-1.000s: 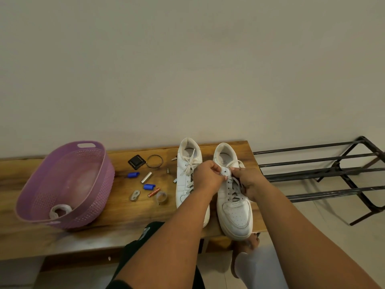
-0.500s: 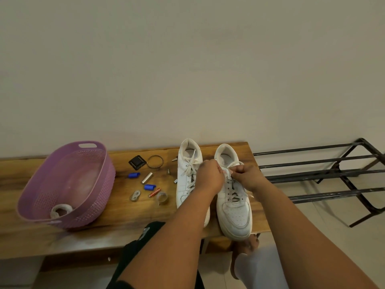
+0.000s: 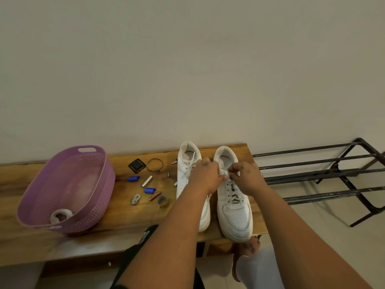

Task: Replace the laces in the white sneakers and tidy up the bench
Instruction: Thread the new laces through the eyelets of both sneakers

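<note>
Two white sneakers stand side by side at the right end of the wooden bench (image 3: 116, 215), toes toward me. The left sneaker (image 3: 188, 163) has a white lace tied loosely. Over the upper eyelets of the right sneaker (image 3: 235, 213), my left hand (image 3: 206, 177) and my right hand (image 3: 244, 177) meet, each pinching the white lace (image 3: 226, 176) between fingertips. My left forearm hides the left sneaker's toe part.
A purple plastic basket (image 3: 100, 184) with a white roll (image 3: 60, 215) inside sits at the bench's left. Small items lie between basket and shoes: a black square piece (image 3: 136, 165), a wire ring (image 3: 155, 164), blue caps (image 3: 133, 178), a battery (image 3: 154, 196), tape roll (image 3: 162, 200). A black metal rack (image 3: 325, 174) stands to the right.
Both hands slid up the right sneaker from mid-lacing toward the top eyelets, drawing the lace with them. Everything else on the bench stayed put.
</note>
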